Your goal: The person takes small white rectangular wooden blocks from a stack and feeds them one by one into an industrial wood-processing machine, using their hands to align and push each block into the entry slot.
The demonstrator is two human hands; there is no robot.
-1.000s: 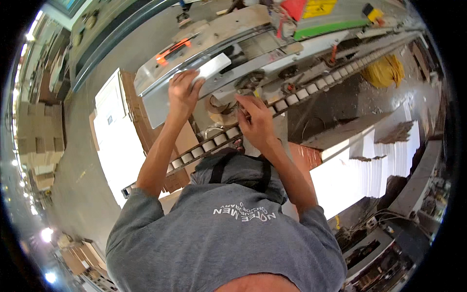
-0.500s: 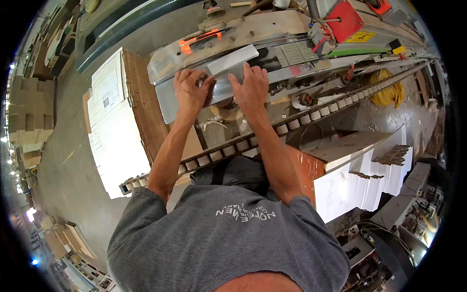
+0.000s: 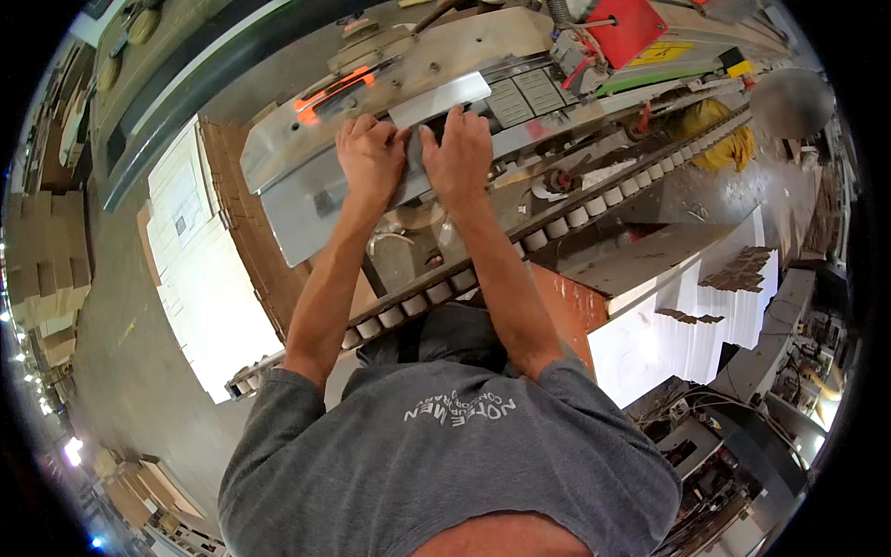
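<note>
My left hand is closed, fingers bent and thumb tucked in, at the left end of a pale, narrow strip. At the strip's near edge, my right hand has its fingers curled and its thumb pointing toward the left hand. Both seem to grip the strip, though the fingertips are partly hidden. Beneath it lies the smooth metal bed of a long machine. An orange-handled tool, like a utility knife, rests on the bed's far side.
A roller rail crosses in front of my body. White-topped stacks of board stand at the left and right. Toward the far right, the machine carries a red panel and a slotted plate. Yellow cloth or plastic lies beyond the rail.
The view has shifted, so the machine bed and knife-like tool appear farther left. Both hands and the strip have moved right along the bed, and the hands are slightly closer together.
</note>
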